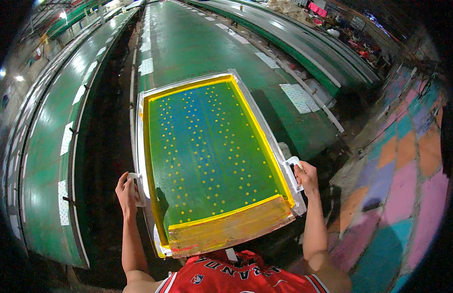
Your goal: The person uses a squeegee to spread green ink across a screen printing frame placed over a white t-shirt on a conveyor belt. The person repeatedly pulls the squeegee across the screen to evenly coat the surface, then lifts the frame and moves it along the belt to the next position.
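Observation:
A large screen printing frame lies before me, its mesh green and blue with rows of small yellow dots. Yellow tape lines the inner edges of its pale metal rim. Along the near end runs a brownish, stained strip. My left hand is closed around the white handle on the frame's left side. On the right side, my right hand grips the matching white handle. The far part of the frame is over the long green table; the near end reaches close to my chest.
Patterned white pieces lie along the green table's right edge, others along its left. Another long green table runs at the left, with a dark gap between. A further table stands at the right. Painted multicoloured blocks cover the right side.

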`<state>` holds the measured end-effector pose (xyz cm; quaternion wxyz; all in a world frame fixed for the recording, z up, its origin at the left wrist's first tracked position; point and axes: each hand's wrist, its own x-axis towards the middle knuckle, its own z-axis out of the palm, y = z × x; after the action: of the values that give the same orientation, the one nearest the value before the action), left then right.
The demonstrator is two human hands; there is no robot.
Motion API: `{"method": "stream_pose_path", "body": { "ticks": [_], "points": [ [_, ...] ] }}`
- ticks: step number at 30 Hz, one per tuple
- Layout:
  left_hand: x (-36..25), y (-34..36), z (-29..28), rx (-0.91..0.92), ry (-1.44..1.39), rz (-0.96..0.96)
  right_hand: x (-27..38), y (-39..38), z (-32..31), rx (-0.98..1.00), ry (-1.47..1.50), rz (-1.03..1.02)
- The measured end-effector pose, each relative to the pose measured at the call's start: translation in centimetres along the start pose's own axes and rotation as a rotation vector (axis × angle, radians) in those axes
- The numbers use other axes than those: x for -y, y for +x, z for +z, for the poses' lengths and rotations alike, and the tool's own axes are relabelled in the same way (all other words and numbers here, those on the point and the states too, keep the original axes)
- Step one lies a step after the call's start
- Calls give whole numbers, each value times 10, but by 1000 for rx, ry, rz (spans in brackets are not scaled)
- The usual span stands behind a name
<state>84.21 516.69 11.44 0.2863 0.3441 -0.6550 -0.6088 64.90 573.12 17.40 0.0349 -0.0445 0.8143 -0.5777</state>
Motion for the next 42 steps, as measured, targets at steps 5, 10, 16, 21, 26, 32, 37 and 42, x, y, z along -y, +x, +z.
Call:
{"method": "stream_pose_path", "body": {
  "ticks": [5, 10, 16, 21, 26, 32, 37, 42],
  "points": [
    [6, 2, -11, 19, -12, -42, 8, -8, 4, -10, -20, 62],
    [-3, 1, -10, -4, 24, -92, 11, -7, 0, -5, 42, 63],
    [-1, 12, -9, 41, 46, -79, 22, -5, 1, -32, -60, 96],
    [12, 17, -9, 18, 14, -72, 27, -4, 2, -22, -76, 74],
    [20, 19, -5, 33, 11, -64, 27, 0, 2, -36, -160, 46],
    [31, 21, -11, 31, -6, -95, 24, 1, 7, -37, -121, 44],
    [40, 20, -12, 9, -62, -79, 24, 3, 6, 0, -97, 6],
    [44, 3, -15, -18, -81, -53, 20, 5, 6, 23, -107, 15]
  ]
}}
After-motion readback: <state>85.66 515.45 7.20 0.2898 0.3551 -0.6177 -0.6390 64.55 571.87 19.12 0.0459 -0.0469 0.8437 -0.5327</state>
